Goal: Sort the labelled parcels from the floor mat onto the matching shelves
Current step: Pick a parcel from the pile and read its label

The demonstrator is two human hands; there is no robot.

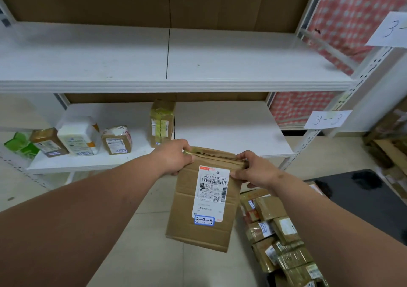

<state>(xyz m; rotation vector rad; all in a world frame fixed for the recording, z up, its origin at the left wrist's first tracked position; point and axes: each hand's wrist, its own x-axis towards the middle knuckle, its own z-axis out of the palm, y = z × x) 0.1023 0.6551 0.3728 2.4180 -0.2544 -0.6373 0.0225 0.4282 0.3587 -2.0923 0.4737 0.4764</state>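
**Parcel 3-3-5 held up before the shelves**

Both hands hold one flat cardboard parcel in the air in front of the rack, above the floor. The left hand grips its top left corner and the right hand pinches the top right edge, fingers curled round the board.

The white shipping label reads "642 L714-00 027", and a blue-edged sticker below it is handwritten "3-3-5". A paper tag on the rack post reads "3-3", level with the lower shelf; a higher tag shows only "3-".

The step looks like carrying the parcel to its slot. The next move would be setting it on the lower shelf, in the open stretch right of the upright box. More parcels wait lower right, beside a dark mat.
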